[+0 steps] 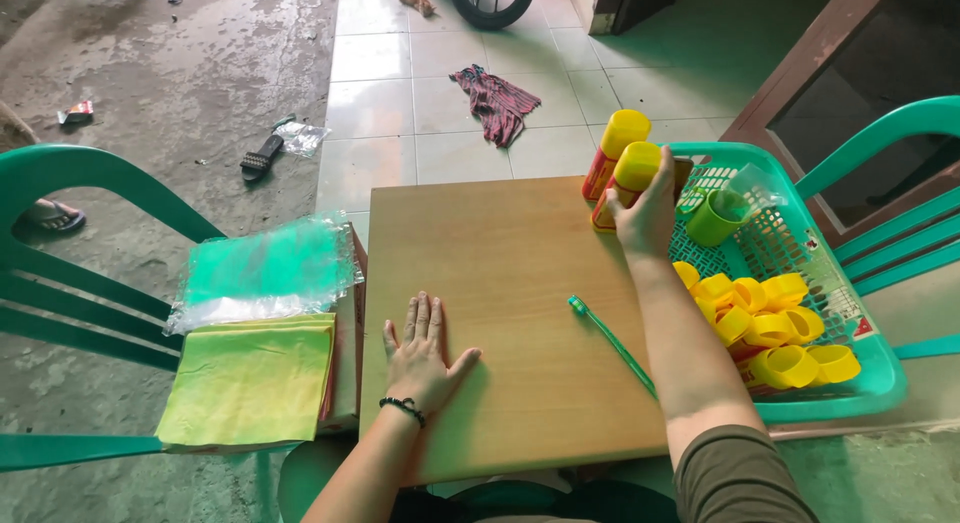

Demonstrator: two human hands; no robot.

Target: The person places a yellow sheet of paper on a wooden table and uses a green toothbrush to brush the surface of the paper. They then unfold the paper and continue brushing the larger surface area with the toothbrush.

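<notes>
Wooden desk (520, 283) flanked by green basket (850, 383) of yellow-capped bottles. Left hand (420, 358) laid flat on desk, grip released. Right hand (648, 218) clasped round yellow-capped bottle (630, 178) at desk's far right edge; second bottle (615, 143) stood just behind. Green pen (610, 341) lies beside right forearm.
</notes>
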